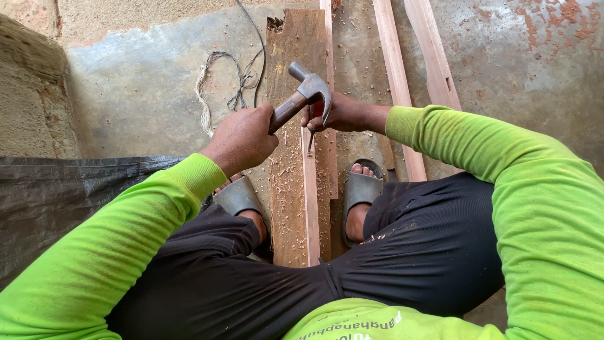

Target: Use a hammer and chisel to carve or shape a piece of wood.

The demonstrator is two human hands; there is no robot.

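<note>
Concrete floor (145, 94) strewn with shavings carries a dark plank (292, 189) with a pale narrow strip (310, 201) lying along it, between two grey sandals (362, 189). Left hand (242, 138), fingers clenched round the handle, holds a claw hammer (305, 94) tilted, head raised just beyond the knuckles. Right hand (333, 113), wrist bent inward, pinches a nail (311, 140) whose tip points down at the strip, directly under the hammer's claw.

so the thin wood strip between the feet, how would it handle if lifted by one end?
The strip is long and slim, so it would probably flex and sag. It looks light. Flat-sided, so unlikely to roll; loose shavings beside it might let it slide.
</note>
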